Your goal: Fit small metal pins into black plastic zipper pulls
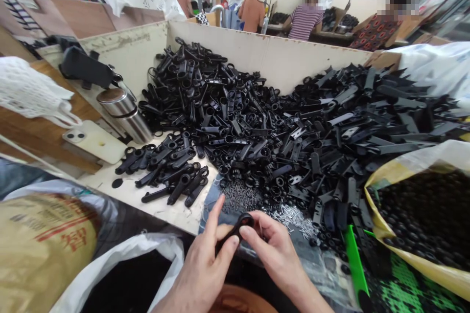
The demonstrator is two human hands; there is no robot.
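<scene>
A black plastic handle with a ring at one end [245, 220] is held between both hands, above the near edge of the table. My left hand [205, 254] grips its shaft between thumb and curled fingers, the index finger pointing up. The thumb and fingers of my right hand [270, 242] pinch the ring end. Just beyond the hands lie a pile of small dark pins [240, 196] and a heap of silvery metal pins [295, 220]. Several similar black handles [179, 188] lie in a group to the left. Whether a small part sits inside the ring, I cannot tell.
Behind rises a large heap of black plastic parts [227, 102], with flat black strips [367, 107] on the right. A steel flask [127, 115] and a phone [95, 142] are at left. Sacks [172, 249] flank me; a green plastic piece [356, 264] stands right. Several people work behind.
</scene>
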